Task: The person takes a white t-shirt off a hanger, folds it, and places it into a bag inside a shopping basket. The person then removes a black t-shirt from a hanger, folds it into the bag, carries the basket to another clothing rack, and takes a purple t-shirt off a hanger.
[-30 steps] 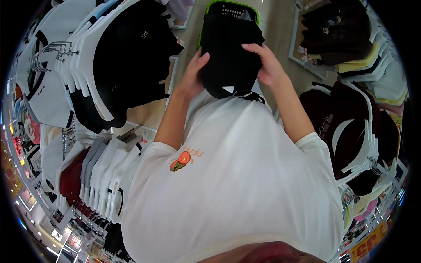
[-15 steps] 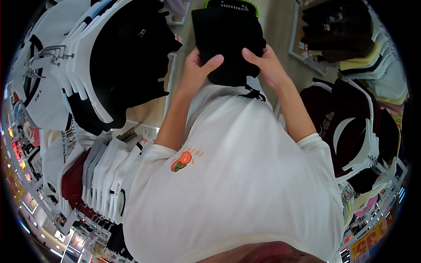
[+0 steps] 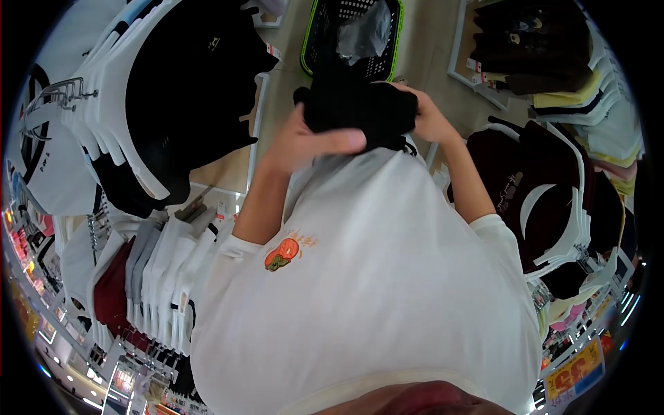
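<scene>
A folded black garment (image 3: 363, 114) is bunched between my two hands in front of my waist; its exact kind does not show. My left hand (image 3: 304, 142), a little blurred, grips its left side with the thumb lying across the near face. At the right edge my right hand (image 3: 430, 119) holds it, the fingers partly hidden behind the cloth. Beyond the garment, a black shopping basket with a green rim (image 3: 399, 41) is on the floor. Inside the basket lies a crumpled clear plastic bag (image 3: 364, 33).
On the left hang black T-shirts (image 3: 187, 104) on white hangers, with white and grey tops (image 3: 162, 270) below them. Dark maroon shirts (image 3: 505, 187) hang on the right, near brown ones (image 3: 532, 41). A yellow price sign (image 3: 575, 373) is at lower right.
The black garment has gone from a flat, upright panel to a smaller, folded bundle and come lower. More of the basket and its plastic bag now show. My right hand has shifted its grip.
</scene>
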Motion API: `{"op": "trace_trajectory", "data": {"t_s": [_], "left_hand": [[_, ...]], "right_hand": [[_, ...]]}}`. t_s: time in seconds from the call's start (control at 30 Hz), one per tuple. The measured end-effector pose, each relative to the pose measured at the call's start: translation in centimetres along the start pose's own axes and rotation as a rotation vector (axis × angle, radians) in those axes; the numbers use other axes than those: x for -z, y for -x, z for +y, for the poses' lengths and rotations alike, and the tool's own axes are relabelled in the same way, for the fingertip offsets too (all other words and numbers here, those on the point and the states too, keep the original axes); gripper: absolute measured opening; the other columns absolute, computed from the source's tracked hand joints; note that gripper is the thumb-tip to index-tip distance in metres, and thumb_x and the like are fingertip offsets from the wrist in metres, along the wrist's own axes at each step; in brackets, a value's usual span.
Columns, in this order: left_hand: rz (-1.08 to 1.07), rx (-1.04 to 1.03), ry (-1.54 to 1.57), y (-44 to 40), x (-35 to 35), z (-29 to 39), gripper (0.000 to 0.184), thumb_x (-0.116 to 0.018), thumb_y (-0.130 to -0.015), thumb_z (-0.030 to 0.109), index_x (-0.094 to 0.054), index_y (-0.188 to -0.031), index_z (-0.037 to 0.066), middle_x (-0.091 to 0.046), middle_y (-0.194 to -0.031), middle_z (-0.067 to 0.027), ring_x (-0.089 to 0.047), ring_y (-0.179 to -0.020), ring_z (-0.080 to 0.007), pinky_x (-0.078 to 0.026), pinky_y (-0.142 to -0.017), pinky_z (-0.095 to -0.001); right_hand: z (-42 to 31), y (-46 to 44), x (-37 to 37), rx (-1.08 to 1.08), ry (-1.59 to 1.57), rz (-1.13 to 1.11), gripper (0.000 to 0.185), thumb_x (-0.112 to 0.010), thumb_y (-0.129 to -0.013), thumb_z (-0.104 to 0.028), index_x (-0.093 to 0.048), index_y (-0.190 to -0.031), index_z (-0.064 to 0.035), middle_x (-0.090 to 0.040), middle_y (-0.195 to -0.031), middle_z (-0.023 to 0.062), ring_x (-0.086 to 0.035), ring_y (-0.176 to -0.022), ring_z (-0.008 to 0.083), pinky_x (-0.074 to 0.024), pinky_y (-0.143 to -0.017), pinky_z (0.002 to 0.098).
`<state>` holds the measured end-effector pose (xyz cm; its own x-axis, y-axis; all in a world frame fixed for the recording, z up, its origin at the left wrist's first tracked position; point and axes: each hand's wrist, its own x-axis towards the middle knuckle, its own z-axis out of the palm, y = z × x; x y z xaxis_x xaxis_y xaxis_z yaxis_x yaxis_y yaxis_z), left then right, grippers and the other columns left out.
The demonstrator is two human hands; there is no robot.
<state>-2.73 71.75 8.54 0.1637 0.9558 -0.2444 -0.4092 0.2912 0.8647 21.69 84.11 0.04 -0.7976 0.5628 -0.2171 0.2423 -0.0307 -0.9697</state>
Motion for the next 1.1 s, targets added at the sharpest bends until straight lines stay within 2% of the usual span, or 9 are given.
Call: {"op": "trace_trajectory", "data": {"t_s": [0.07,0.1,0.27,0.5,0.63,0.8,0.93,1.03,1.1], "left_hand": [[-0.109,-0.056,-0.177,1.1,-1.1,0.2,0.039,-0.080,-0.075,0.003,-0.064,-0.111,0.000,-0.065,-0.099,-0.0010,-0.060,-0.093,-0.0126,-0.048,-0.083,-0.0280],[-0.154,0.018,-0.180,1.5,-1.7,0.0,0.050,-0.084,-0.072,0.004,-0.061,-0.116,0.000,-0.063,-0.105,-0.0027,-0.058,-0.098,-0.0128,-0.047,-0.085,-0.0277],[-0.267,-0.029,-0.349,2.6,-2.6,-0.2,0.070,-0.086,-0.069,0.011,-0.050,-0.127,0.000,-0.059,-0.113,-0.0060,-0.057,-0.101,-0.0153,-0.047,-0.084,-0.0290],[-0.355,-0.123,-0.678,3.4,-3.0,0.6,0.056,-0.081,-0.069,0.012,-0.055,-0.117,0.000,-0.061,-0.102,-0.0078,-0.060,-0.093,-0.0201,-0.048,-0.081,-0.0297],[-0.122,-0.344,-0.642,3.2,-3.4,-0.2,0.052,-0.081,-0.069,0.015,-0.059,-0.113,0.001,-0.062,-0.096,-0.0082,-0.061,-0.088,-0.0211,-0.049,-0.079,-0.0312],[0.125,-0.188,-0.656,2.6,-1.7,-2.4,0.050,-0.078,-0.072,0.017,-0.059,-0.114,-0.001,-0.064,-0.093,-0.0115,-0.062,-0.082,-0.0239,-0.051,-0.074,-0.0338],[0.199,-0.295,-0.883,1.3,0.0,-2.7,0.042,-0.075,-0.072,0.014,-0.061,-0.108,-0.003,-0.061,-0.087,-0.0185,-0.061,-0.074,-0.0294,-0.050,-0.069,-0.0374],[0.136,-0.187,-0.856,1.5,1.7,-4.3,0.030,-0.070,-0.068,0.016,-0.067,-0.090,-0.004,-0.063,-0.093,-0.0234,-0.059,-0.087,-0.0402,-0.050,-0.076,-0.0451],[-0.018,0.037,-0.928,2.2,3.1,-5.6,0.030,-0.069,-0.067,0.015,-0.067,-0.090,-0.004,-0.063,-0.087,-0.0236,-0.060,-0.083,-0.0386,-0.051,-0.073,-0.0424]], "right_hand": [[0.6,-0.7,-1.4,0.095,0.125,0.013,0.053,-0.060,-0.088,-0.004,-0.051,-0.140,-0.0049,-0.056,-0.138,0.0087,-0.052,-0.128,0.0211,-0.0396,-0.108,0.0331],[0.8,-1.2,-2.4,0.142,0.185,0.019,0.053,-0.060,-0.089,-0.008,-0.050,-0.141,-0.0057,-0.055,-0.140,0.0092,-0.052,-0.129,0.0219,-0.0389,-0.109,0.0333],[0.4,-4.4,-4.1,0.136,-0.131,0.055,0.051,-0.054,-0.097,-0.017,-0.044,-0.146,-0.0080,-0.051,-0.144,0.0092,-0.049,-0.132,0.0218,-0.0372,-0.111,0.0335],[0.3,-8.7,-4.6,0.406,-0.088,0.188,0.048,-0.050,-0.099,-0.017,-0.044,-0.145,-0.0051,-0.049,-0.145,0.0099,-0.046,-0.134,0.0242,-0.0361,-0.112,0.0332],[1.1,-8.4,-2.6,0.252,-0.420,-0.013,0.045,-0.048,-0.101,-0.024,-0.047,-0.141,-0.0023,-0.054,-0.140,0.0118,-0.054,-0.127,0.0257,-0.0448,-0.106,0.0350],[0.4,-7.8,0.5,-0.208,-0.880,-0.010,0.045,-0.048,-0.102,-0.027,-0.049,-0.139,-0.0009,-0.059,-0.132,0.0132,-0.060,-0.118,0.0236,-0.0532,-0.097,0.0354],[-4.6,-6.3,1.1,-0.153,-0.938,-0.128,0.046,-0.050,-0.101,-0.027,-0.050,-0.138,-0.0006,-0.061,-0.128,0.0147,-0.064,-0.112,0.0241,-0.0553,-0.095,0.0375],[-6.1,-3.9,-0.4,-0.297,-1.020,-0.106,0.046,-0.052,-0.100,-0.027,-0.051,-0.137,-0.0010,-0.062,-0.126,0.0142,-0.065,-0.109,0.0242,-0.0557,-0.094,0.0383],[-4.0,-2.3,-2.2,-0.420,-0.958,-0.033,0.045,-0.053,-0.100,-0.028,-0.051,-0.136,-0.0009,-0.062,-0.127,0.0136,-0.065,-0.109,0.0240,-0.0556,-0.094,0.0387]]}}
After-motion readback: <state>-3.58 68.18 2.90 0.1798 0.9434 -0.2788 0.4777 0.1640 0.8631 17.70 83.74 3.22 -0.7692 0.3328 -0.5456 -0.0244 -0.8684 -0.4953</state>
